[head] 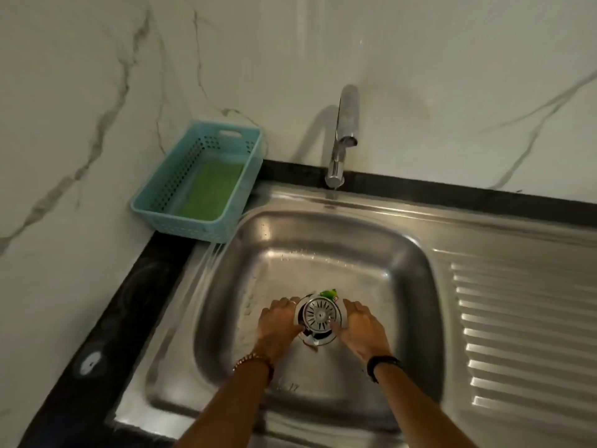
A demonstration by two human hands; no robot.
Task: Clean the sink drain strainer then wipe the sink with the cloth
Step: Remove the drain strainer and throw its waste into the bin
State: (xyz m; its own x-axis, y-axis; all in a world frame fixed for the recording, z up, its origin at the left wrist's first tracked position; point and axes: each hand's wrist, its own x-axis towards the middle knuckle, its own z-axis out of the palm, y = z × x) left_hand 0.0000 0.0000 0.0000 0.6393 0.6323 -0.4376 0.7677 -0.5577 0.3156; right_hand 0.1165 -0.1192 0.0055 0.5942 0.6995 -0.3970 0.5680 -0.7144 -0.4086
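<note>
A round steel drain strainer with radial slots sits tilted, partly lifted out of the drain hole at the bottom of the steel sink. My left hand grips its left edge and my right hand grips its right edge. A small green scrap lies just behind the strainer. A green cloth lies flat inside the light blue basket at the back left.
A chrome tap stands behind the basin; no water runs. A ribbed steel draining board extends to the right. A black countertop borders the sink on the left and back, under a white marble wall.
</note>
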